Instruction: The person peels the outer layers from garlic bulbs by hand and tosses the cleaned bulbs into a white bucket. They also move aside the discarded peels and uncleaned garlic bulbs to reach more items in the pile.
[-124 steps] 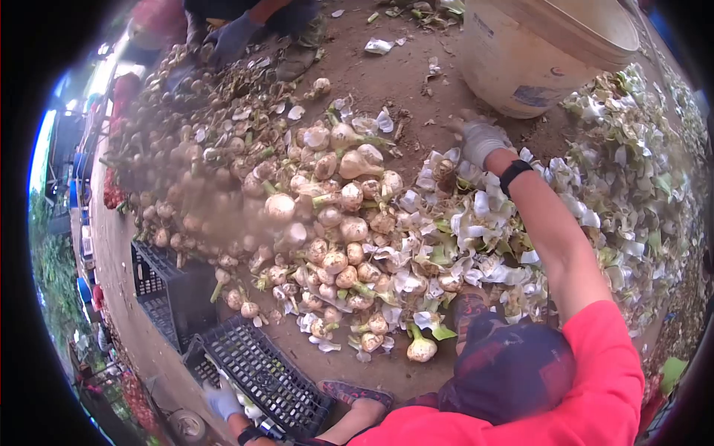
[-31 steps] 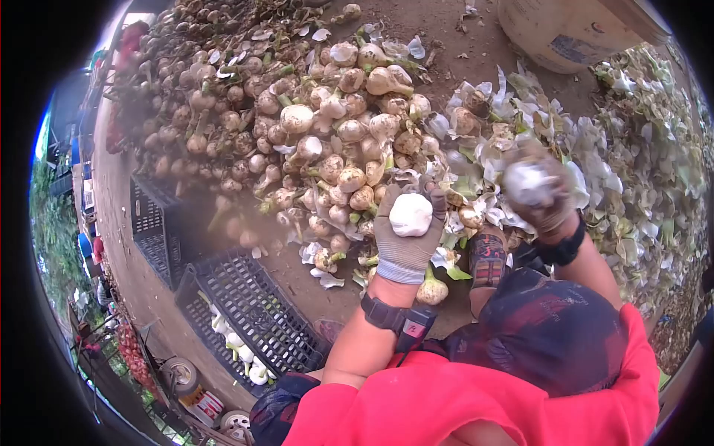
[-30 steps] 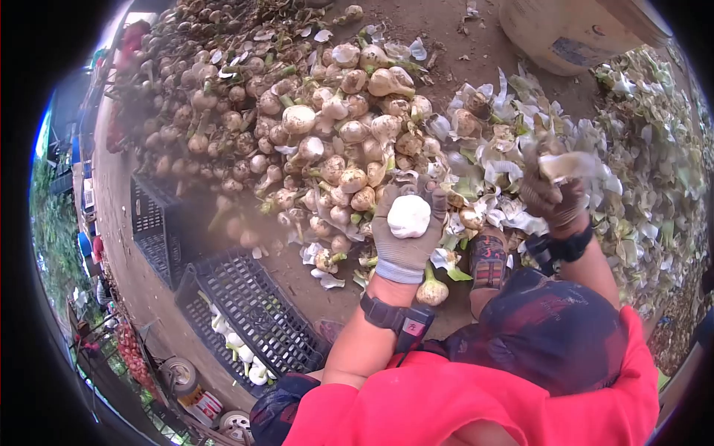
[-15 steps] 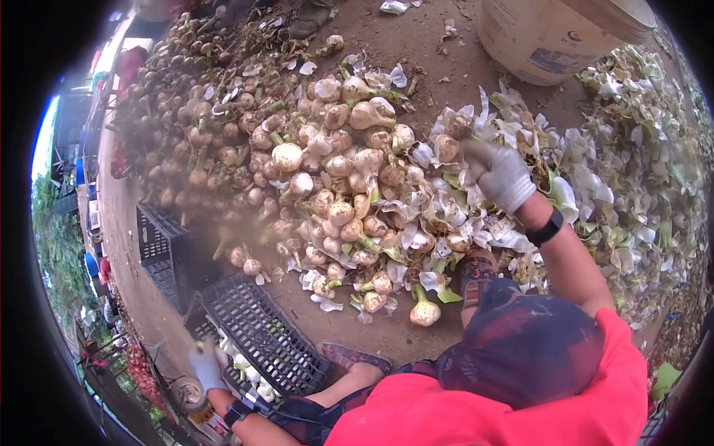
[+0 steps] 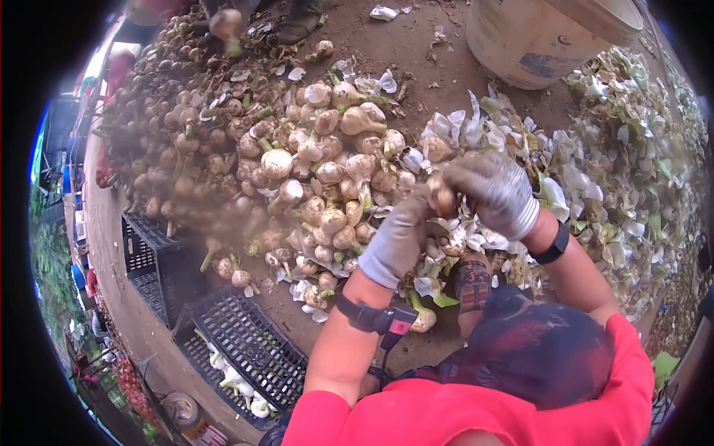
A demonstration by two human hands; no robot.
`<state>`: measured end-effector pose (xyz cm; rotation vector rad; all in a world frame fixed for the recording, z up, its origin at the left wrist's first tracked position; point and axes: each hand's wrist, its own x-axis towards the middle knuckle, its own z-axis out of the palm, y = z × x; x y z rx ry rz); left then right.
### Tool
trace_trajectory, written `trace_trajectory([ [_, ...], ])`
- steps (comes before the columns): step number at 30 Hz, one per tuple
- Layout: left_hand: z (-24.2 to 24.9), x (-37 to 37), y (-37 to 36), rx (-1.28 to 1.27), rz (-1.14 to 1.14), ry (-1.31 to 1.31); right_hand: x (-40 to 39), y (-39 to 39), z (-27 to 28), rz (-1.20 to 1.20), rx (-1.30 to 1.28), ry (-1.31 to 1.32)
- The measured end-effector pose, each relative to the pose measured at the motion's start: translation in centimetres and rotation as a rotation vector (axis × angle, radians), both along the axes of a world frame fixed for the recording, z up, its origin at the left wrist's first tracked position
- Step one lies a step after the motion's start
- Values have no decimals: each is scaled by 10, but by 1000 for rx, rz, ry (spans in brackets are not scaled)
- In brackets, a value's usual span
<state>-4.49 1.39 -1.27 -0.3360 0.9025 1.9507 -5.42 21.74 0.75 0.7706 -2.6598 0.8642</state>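
Observation:
My left hand point(image 5: 398, 238), in a dirty grey-white work glove, reaches over the heap with its fingers closed against a brownish onion point(image 5: 443, 198). My right hand point(image 5: 500, 192), gloved the same way and blurred by motion, grips that onion from the other side. The onion is partly hidden between the fingers. Beneath and around both hands lies a heap of soil-stained white onions point(image 5: 335, 175), several with green necks. Loose white peelings point(image 5: 554, 197) spread beside my right hand.
Two black plastic crates point(image 5: 249, 338) stand at lower left, one with whitish onions point(image 5: 234, 379) inside. A large dirty white bucket point(image 5: 535, 44) is at top right. Across the heap a person's boot point(image 5: 301, 26) and a blurred onion point(image 5: 226, 24) near them show. A can point(image 5: 181, 407) is at bottom left.
My left hand has come from the crate at lower left up to the onion beside my right hand. A blurred onion now shows near the person across the heap. The view has shifted slightly.

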Motion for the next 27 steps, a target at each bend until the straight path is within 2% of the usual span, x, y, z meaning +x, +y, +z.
trace_trajectory([
  [2, -6, 14, 7, 173, 151, 35, 14, -3, 6, 17, 49, 31],
  [3, -5, 18, 8, 166, 145, 28, 18, -1, 4, -119, -426, -221],
  [4, 1, 19, 9, 89, 251, 70, 21, 0, 3, -253, -902, -464],
  [5, 5, 19, 10, 13, 361, 117, 17, 3, 11, -462, -1238, -672],
  [6, 7, 20, 11, 9, 359, 125, 19, 7, 6, -457, -1244, -667],
  [7, 8, 20, 13, -144, 361, 283, 19, 7, 5, -269, -1304, -850],
  [9, 2, 22, 17, -352, 376, 546, 23, -1, 6, -271, -1132, -1293],
  [10, 5, 19, 16, -351, 371, 541, 27, -12, 5, -283, -1081, -1176],
  [11, 12, 12, 14, -545, 301, 975, 31, -23, 5, -303, -1024, -1060],
  [12, 17, 9, 11, -736, 212, 1410, 33, -24, 8, -330, -1079, -1081],
  [14, 18, 12, 6, -685, 200, 1344, 34, -26, 17, -356, -1104, -1115],
  [16, 15, 14, 3, -712, 181, 1523, 35, -25, 19, -355, -1066, -1135],
  [18, 12, 15, 2, -688, 204, 1473, 35, -20, 18, -307, -863, -1146],
  [20, 14, 15, -1, -631, 166, 1400, 36, -16, 8, -312, -813, -1139],
  [21, 17, 15, 0, -620, 156, 1373, 36, -13, 5, -221, -717, -1012],
  [24, 14, 18, -3, -544, 115, 1305, 33, -12, 17, -247, -762, -1121],
  [27, 8, 21, -6, -518, 131, 1268, 28, -6, 19, -114, -660, -1121],
])
